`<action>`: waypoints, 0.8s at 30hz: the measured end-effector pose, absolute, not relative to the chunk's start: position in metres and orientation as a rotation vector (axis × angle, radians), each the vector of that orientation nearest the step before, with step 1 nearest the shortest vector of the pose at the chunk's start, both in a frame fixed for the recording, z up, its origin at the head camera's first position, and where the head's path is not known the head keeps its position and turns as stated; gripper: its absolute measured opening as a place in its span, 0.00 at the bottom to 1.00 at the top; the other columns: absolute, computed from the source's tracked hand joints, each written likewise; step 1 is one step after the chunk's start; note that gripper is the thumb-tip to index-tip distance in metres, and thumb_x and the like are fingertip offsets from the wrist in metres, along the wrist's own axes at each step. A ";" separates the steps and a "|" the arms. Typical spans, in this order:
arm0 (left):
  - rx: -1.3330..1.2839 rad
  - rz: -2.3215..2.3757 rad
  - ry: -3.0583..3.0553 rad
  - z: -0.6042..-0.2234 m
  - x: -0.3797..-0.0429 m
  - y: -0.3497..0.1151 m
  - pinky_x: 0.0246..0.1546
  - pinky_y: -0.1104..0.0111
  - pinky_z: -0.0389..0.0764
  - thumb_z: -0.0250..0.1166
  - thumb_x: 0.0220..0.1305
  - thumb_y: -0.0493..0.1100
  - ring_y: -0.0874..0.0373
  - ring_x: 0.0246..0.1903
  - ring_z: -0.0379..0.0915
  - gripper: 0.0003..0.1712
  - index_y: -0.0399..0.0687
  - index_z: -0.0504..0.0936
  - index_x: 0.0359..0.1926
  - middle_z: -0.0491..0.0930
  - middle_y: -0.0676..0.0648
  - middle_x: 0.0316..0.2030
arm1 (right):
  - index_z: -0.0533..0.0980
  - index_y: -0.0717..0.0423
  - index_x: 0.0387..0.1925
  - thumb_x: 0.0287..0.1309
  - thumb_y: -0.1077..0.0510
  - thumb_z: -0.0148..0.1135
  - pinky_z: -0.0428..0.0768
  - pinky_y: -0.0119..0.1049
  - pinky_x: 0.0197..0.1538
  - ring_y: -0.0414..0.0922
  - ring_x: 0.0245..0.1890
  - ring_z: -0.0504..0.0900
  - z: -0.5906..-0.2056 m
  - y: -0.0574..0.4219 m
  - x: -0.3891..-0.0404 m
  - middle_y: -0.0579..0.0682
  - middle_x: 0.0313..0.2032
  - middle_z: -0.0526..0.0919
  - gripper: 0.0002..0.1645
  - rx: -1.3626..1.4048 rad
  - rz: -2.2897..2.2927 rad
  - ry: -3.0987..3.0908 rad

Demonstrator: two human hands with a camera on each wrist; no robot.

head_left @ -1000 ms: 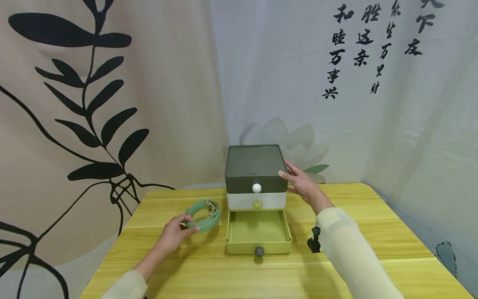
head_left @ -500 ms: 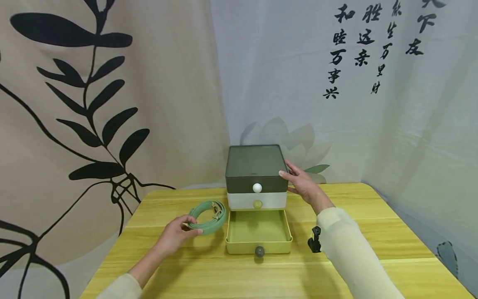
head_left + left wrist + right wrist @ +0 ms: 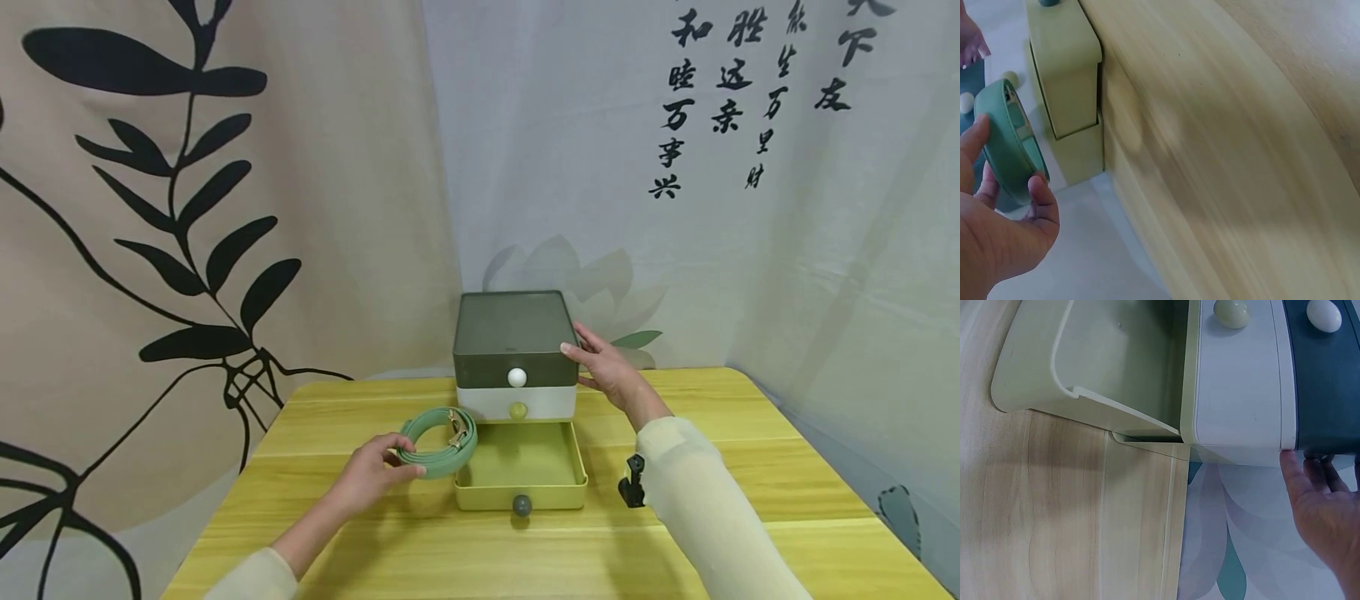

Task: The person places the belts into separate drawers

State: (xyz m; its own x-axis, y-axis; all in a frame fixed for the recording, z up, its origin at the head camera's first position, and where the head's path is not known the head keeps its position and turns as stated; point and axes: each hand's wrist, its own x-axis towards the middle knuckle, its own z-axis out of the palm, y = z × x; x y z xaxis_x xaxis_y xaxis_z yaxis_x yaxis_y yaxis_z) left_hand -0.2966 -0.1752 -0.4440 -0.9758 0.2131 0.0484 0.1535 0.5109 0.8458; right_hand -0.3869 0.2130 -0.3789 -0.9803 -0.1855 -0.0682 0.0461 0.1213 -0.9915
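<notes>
My left hand [image 3: 375,473] pinches a coiled green strap [image 3: 448,463] with gold-coloured metal fittings, thumb on its near side. In the head view the coil is above the table and overlaps the left edge of the pulled-out yellow-green bottom drawer [image 3: 491,498]. The left wrist view shows fingers and thumb on the strap's [image 3: 1004,140] outer band. My right hand [image 3: 613,373] rests against the right side of the small drawer box [image 3: 513,323], thumb at the front corner of its dark top tier. In the right wrist view the drawer's [image 3: 1119,356] inside shows bare.
The drawer box stands near the back of a wooden table [image 3: 360,550]. Its white middle drawer [image 3: 480,403] and dark top drawer are closed, each with a round knob. A printed cloth [image 3: 360,208] hangs behind the table.
My left hand has carried the coiled strap to the right and slightly nearer, from beside the box to the drawer's left edge. My right hand stays on the box.
</notes>
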 end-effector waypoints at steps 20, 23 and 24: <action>0.447 1.482 2.604 -0.441 -0.298 -0.148 0.29 0.63 0.78 0.76 0.55 0.44 0.50 0.36 0.71 0.18 0.45 0.78 0.40 0.73 0.42 0.42 | 0.41 0.39 0.79 0.72 0.47 0.55 0.59 0.58 0.69 0.56 0.76 0.43 -0.381 0.213 -0.389 0.55 0.78 0.35 0.45 -0.143 -1.967 2.219; 0.461 1.464 2.600 -0.441 -0.299 -0.143 0.28 0.64 0.77 0.76 0.55 0.45 0.50 0.36 0.72 0.18 0.45 0.78 0.40 0.72 0.42 0.42 | 0.41 0.40 0.79 0.72 0.47 0.55 0.58 0.58 0.70 0.56 0.76 0.42 -0.381 0.213 -0.390 0.56 0.78 0.34 0.46 -0.148 -1.964 2.225; 0.469 1.455 2.604 -0.441 -0.299 -0.142 0.28 0.64 0.77 0.76 0.55 0.46 0.51 0.36 0.71 0.18 0.46 0.78 0.40 0.72 0.43 0.42 | 0.41 0.39 0.79 0.72 0.46 0.55 0.58 0.58 0.70 0.56 0.76 0.42 -0.381 0.213 -0.390 0.55 0.78 0.35 0.46 -0.146 -1.964 2.227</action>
State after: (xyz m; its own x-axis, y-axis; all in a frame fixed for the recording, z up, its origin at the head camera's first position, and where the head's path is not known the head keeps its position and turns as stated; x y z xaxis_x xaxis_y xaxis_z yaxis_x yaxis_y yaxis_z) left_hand -0.2991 -0.1420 -0.4412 -0.9445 0.3256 0.0436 0.2078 0.4894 0.8470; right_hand -0.3900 0.2132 -0.3815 -0.9810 -0.1838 -0.0614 0.0380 0.1286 -0.9910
